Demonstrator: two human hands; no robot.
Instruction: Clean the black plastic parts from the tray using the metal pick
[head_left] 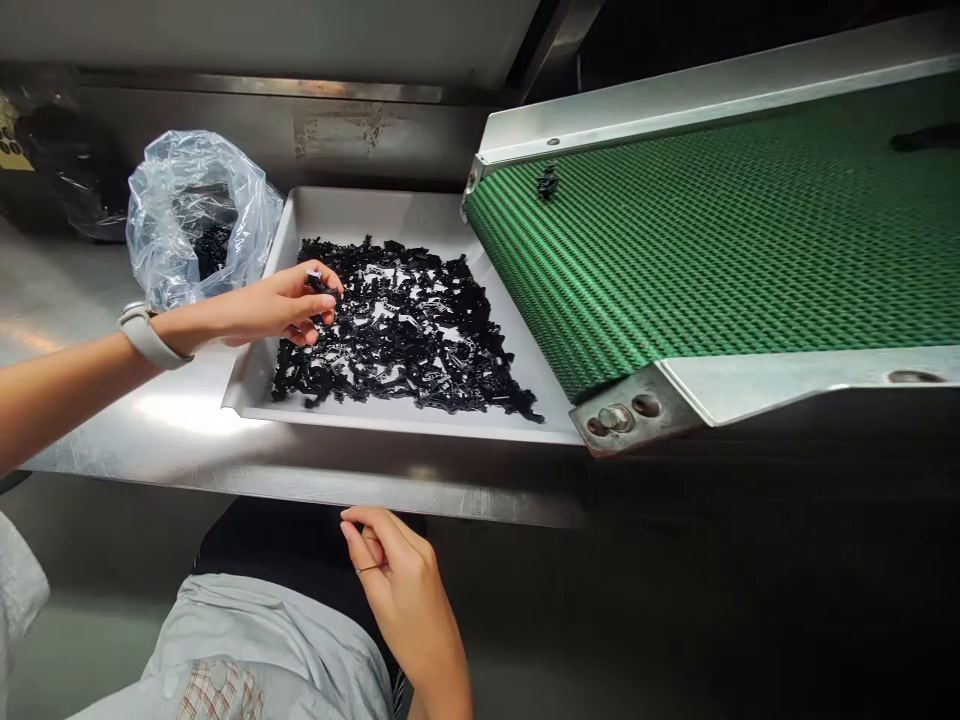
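Observation:
My left hand (289, 305), with a pale band on its wrist, is closed on small black plastic parts (322, 284) above the left side of a white tray (420, 425). Many loose black parts (420, 350) lie spread over the tray's floor, with white showing between them. In front of the metal table's edge, my right hand (401, 570) is held low with its fingers curled together. Whatever it may hold is hidden from view.
A clear plastic bag (259, 215) with black parts inside stands open left of the tray. The green conveyor belt (720, 240) slopes over the tray's right side, carrying a black part (547, 182). A metal bracket (637, 412) juts out at its lower corner.

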